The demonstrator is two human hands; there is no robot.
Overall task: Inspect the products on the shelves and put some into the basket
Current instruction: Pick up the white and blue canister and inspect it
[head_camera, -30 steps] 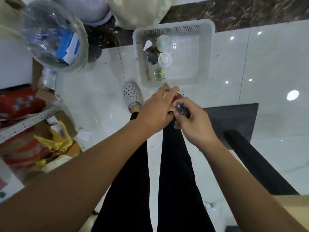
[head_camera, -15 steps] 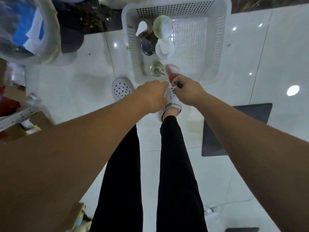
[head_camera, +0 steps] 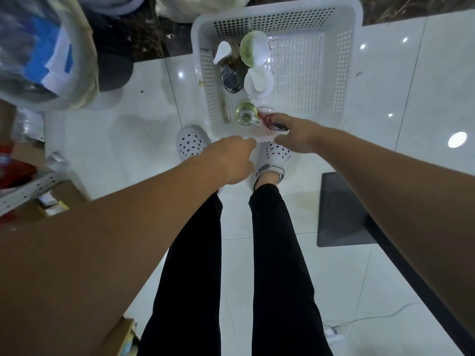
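**Red-capped bottle at basket's near rim**

R hand (head_camera: 298,136) grips a small red-capped bottle (head_camera: 270,118), long axis pointing away from the person into the basket (head_camera: 341,73), just over its near wall; body mostly hidden by fingers. L hand (head_camera: 231,160) w/ fingers loosely curled, holding nothing, just outside that wall.

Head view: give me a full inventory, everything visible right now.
Basket: one, white perforated plastic, on the floor ahead.
Products in basket: about six, along its left side, among them a white round tub, a clear greenish bottle and a small red item.
Clear sack: one, with blue-labelled contents, upper left.
Shelf: one, pale metal, left edge.
Mat: one, dark grey, right.
Clogs: two, white.
Left hand: holds nothing visible, short of the basket rim.
Right hand: grips the red item over the near rim.
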